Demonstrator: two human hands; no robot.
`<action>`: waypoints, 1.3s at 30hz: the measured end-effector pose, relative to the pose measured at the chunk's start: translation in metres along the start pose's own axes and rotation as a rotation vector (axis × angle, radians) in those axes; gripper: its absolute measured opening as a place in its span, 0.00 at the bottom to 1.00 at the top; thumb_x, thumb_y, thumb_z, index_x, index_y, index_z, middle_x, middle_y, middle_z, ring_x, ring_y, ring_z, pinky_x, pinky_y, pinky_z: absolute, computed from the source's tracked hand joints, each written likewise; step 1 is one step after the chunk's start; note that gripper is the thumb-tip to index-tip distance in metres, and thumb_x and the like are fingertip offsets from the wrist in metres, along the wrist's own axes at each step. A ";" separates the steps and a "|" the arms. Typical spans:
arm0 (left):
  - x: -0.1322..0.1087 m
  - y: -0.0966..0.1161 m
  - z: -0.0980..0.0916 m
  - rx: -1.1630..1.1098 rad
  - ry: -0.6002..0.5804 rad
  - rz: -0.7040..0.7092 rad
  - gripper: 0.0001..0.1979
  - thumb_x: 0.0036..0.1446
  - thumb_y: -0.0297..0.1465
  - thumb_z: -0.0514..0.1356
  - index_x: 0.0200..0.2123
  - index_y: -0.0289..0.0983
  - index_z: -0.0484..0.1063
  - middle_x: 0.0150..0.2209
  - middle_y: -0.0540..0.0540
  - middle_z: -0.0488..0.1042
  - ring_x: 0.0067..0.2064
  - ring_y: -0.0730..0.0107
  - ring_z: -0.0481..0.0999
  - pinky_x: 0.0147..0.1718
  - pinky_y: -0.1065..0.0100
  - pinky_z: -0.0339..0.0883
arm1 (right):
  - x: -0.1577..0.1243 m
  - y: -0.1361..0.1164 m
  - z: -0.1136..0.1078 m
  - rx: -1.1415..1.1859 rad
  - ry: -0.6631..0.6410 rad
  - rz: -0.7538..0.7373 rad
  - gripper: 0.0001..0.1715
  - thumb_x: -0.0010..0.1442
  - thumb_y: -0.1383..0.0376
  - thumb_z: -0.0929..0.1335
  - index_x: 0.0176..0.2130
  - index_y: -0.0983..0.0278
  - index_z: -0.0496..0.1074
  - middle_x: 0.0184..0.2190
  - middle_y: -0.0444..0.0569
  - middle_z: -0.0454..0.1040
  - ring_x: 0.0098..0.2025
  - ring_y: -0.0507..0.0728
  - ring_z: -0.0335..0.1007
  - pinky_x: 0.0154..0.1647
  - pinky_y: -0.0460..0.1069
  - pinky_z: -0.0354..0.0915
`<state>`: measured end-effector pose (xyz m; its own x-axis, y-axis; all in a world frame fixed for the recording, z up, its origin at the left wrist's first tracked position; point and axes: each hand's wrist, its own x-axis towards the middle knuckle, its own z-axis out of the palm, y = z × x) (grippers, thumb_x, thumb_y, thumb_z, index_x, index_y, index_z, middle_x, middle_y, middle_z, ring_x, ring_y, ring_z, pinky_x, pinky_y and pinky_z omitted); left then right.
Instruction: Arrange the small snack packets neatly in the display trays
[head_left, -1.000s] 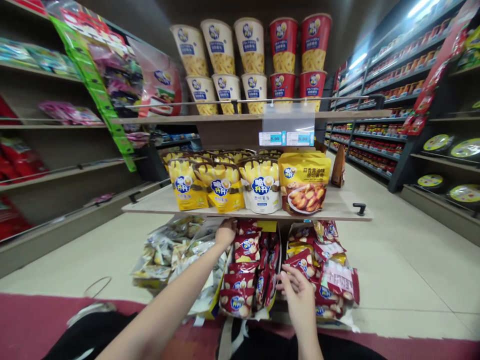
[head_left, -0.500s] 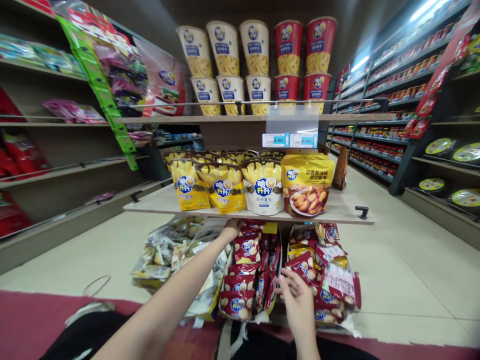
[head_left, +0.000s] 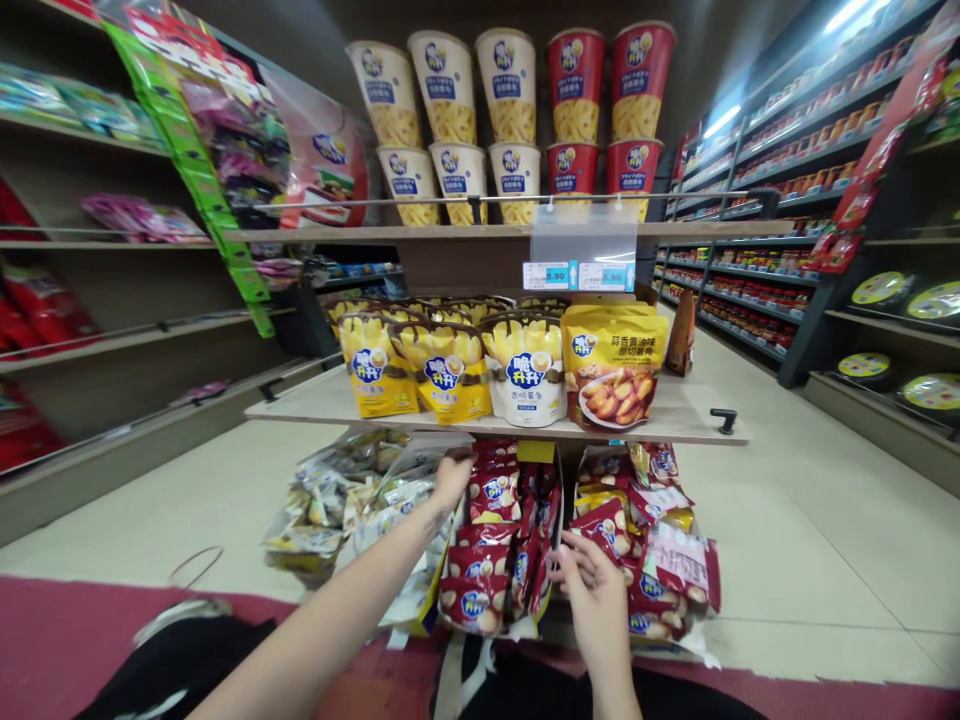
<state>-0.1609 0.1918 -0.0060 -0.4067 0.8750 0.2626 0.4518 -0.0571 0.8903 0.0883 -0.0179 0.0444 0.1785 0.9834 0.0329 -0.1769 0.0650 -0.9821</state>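
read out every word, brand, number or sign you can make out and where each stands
"脆升升": white pouch, yellow pouches
"升升": red packets
"蒜香黄油味 原切薯角": potato-wedge pouch
"5.90": both price tags
Too small or blurred: most other print, including on cups

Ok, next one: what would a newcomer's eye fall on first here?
Probably the cream fry cups and red fry cups, stacked two high on the upper shelf, with yellow snack pouches standing on the shelf below. Beneath those, the left hand is by the back left of the middle group of dark red snack packets, and the right hand is near that group's right side.
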 end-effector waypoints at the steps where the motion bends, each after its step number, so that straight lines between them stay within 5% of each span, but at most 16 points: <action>1: -0.005 -0.002 -0.001 -0.017 0.024 -0.003 0.13 0.53 0.32 0.58 0.41 0.34 0.72 0.40 0.40 0.79 0.44 0.58 0.78 0.46 0.61 0.70 | 0.001 -0.001 -0.001 0.004 0.008 -0.001 0.30 0.52 0.48 0.73 0.45 0.67 0.77 0.33 0.55 0.80 0.32 0.60 0.78 0.36 0.53 0.74; 5: -0.035 -0.006 -0.013 -0.028 0.112 -0.001 0.20 0.54 0.36 0.58 0.50 0.33 0.67 0.49 0.36 0.74 0.50 0.58 0.75 0.49 0.59 0.69 | 0.005 -0.011 -0.027 0.007 0.131 -0.040 0.31 0.50 0.48 0.74 0.46 0.67 0.76 0.36 0.56 0.81 0.33 0.60 0.79 0.33 0.51 0.74; 9: -0.072 -0.007 -0.023 0.045 0.179 0.012 0.26 0.50 0.37 0.61 0.52 0.32 0.65 0.54 0.32 0.68 0.58 0.48 0.67 0.56 0.49 0.60 | 0.007 -0.028 -0.079 -0.025 0.419 -0.119 0.34 0.47 0.49 0.75 0.47 0.68 0.76 0.37 0.57 0.81 0.36 0.62 0.79 0.34 0.51 0.75; 12: -0.087 -0.002 -0.027 0.189 0.094 0.027 0.23 0.46 0.35 0.64 0.46 0.31 0.68 0.48 0.33 0.72 0.57 0.41 0.66 0.58 0.43 0.53 | 0.003 -0.038 -0.112 -0.027 0.587 -0.147 0.36 0.47 0.48 0.76 0.48 0.68 0.75 0.39 0.57 0.81 0.37 0.60 0.79 0.35 0.49 0.75; 15: -0.091 0.012 -0.037 0.265 -0.035 0.060 0.15 0.50 0.35 0.60 0.41 0.35 0.69 0.41 0.38 0.75 0.49 0.46 0.73 0.53 0.47 0.60 | 0.000 -0.041 -0.124 -0.025 0.634 -0.155 0.36 0.48 0.48 0.75 0.49 0.69 0.74 0.38 0.56 0.81 0.36 0.59 0.79 0.36 0.49 0.75; 20: -0.117 0.055 -0.073 -0.009 -0.060 0.210 0.12 0.57 0.40 0.57 0.38 0.39 0.70 0.38 0.45 0.76 0.40 0.60 0.76 0.43 0.61 0.69 | 0.006 -0.028 -0.086 -0.065 0.461 -0.146 0.35 0.49 0.49 0.75 0.50 0.67 0.74 0.42 0.58 0.79 0.42 0.63 0.78 0.42 0.53 0.74; 23: -0.153 0.083 -0.083 -0.373 0.112 0.099 0.15 0.52 0.42 0.63 0.37 0.38 0.69 0.36 0.45 0.75 0.40 0.62 0.76 0.40 0.65 0.70 | 0.009 -0.010 -0.040 -0.052 0.158 -0.086 0.33 0.50 0.52 0.75 0.52 0.64 0.74 0.46 0.58 0.78 0.47 0.64 0.76 0.47 0.55 0.72; 28: -0.189 0.107 -0.075 -0.621 -0.086 -0.108 0.21 0.44 0.43 0.69 0.35 0.36 0.69 0.35 0.45 0.76 0.35 0.67 0.77 0.33 0.69 0.71 | 0.000 0.012 0.015 0.111 -0.213 -0.011 0.25 0.51 0.52 0.74 0.45 0.62 0.77 0.43 0.55 0.80 0.46 0.63 0.76 0.46 0.55 0.72; 34: -0.188 0.106 -0.068 -0.678 -0.069 -0.163 0.21 0.43 0.43 0.69 0.35 0.37 0.68 0.37 0.46 0.76 0.30 0.71 0.75 0.27 0.71 0.70 | -0.012 0.010 0.022 0.143 -0.114 0.079 0.29 0.57 0.42 0.66 0.41 0.64 0.77 0.37 0.53 0.79 0.36 0.60 0.77 0.34 0.51 0.72; 39: -0.187 0.104 -0.069 -0.635 -0.076 -0.176 0.19 0.45 0.42 0.69 0.36 0.37 0.69 0.36 0.48 0.76 0.24 0.77 0.72 0.25 0.72 0.70 | -0.010 0.006 0.019 0.044 -0.296 0.103 0.29 0.46 0.47 0.76 0.38 0.67 0.76 0.33 0.54 0.80 0.31 0.58 0.77 0.28 0.47 0.69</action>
<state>-0.0930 -0.0107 0.0633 -0.3642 0.9273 0.0865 -0.1816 -0.1618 0.9700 0.0676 -0.0239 0.0420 -0.1307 0.9914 -0.0069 -0.2225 -0.0361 -0.9743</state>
